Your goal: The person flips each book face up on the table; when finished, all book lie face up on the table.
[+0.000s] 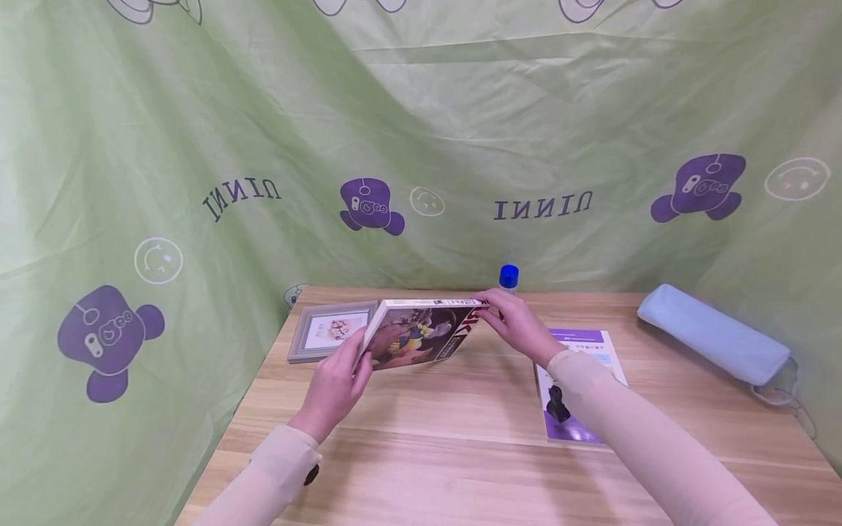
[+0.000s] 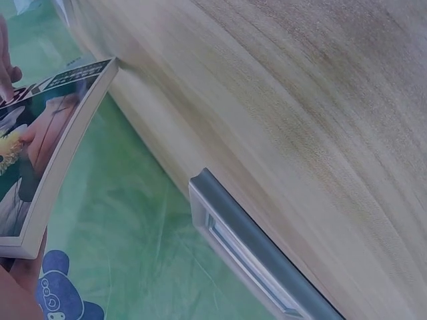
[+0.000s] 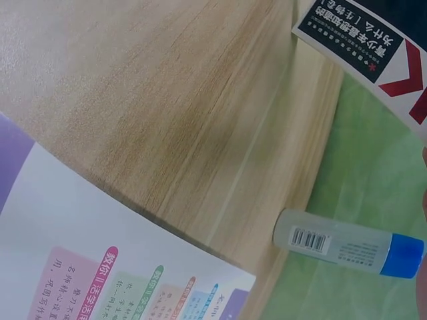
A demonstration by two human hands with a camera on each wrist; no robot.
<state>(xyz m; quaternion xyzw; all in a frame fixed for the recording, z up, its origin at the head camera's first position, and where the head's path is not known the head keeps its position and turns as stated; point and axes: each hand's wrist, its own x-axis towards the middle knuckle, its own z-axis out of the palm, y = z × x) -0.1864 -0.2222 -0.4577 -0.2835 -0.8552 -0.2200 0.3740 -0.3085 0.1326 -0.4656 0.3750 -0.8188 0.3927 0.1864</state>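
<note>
A book [image 1: 421,337] with a dark picture cover is held tilted above the table between both hands. My left hand [image 1: 334,386] grips its left edge, thumb on the cover side facing me. At its far right corner, my right hand [image 1: 518,326] pinches the edge. In the left wrist view the book [image 2: 57,150] shows its pale page edge; part of the left hand [image 2: 20,287] is at the lower left. The right wrist view catches a corner of the book [image 3: 373,43] with red and black print, while the right hand is mostly out of frame.
A grey picture frame [image 1: 305,332] lies at the table's left rear. Under the right forearm is a purple-and-white book [image 1: 612,351]. A clear bottle [image 3: 340,243] with a blue cap [image 1: 509,276] stands at the back. A light blue pouch [image 1: 713,332] lies at right, before a green curtain [image 1: 421,95].
</note>
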